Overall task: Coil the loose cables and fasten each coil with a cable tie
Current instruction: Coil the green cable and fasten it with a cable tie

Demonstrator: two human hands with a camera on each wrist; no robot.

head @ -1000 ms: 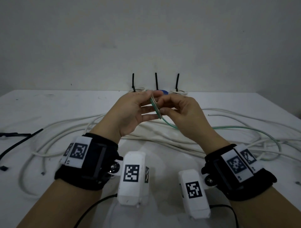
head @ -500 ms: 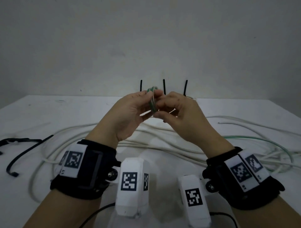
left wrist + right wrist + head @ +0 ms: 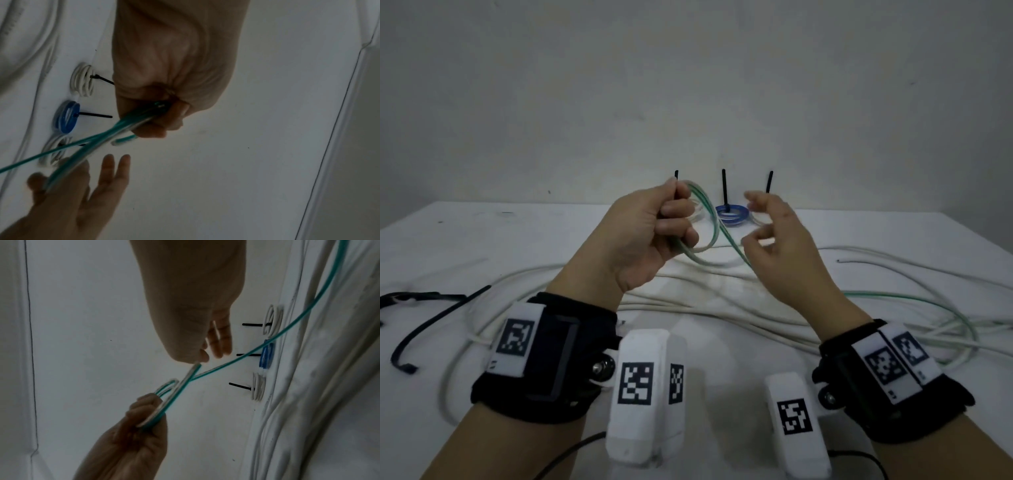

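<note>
My left hand [image 3: 671, 219] grips a small coil of the green-and-white cable [image 3: 709, 222], held up above the table. From the coil a strand crosses to my right hand [image 3: 751, 241], which pinches it between thumb and forefinger with the other fingers spread. In the left wrist view the cable [image 3: 98, 138] leaves my fist [image 3: 164, 113] toward the right hand [image 3: 45, 183]. The right wrist view shows the fingertips [image 3: 198, 359] on the strand [image 3: 246, 353]. The rest of the green cable [image 3: 914, 301] lies loose at the right.
Three finished coils stand by the wall, the middle one blue [image 3: 732, 214], each with an upright black tie [image 3: 724, 188]. Long loose white cables [image 3: 688, 305] sprawl across the white table [image 3: 482, 240]. Spare black cable ties [image 3: 431, 318] lie at the left.
The hands were close together on the coil; now they have parted. The right hand has slid right along the cable, drawing out a strand, while the left keeps the coil.
</note>
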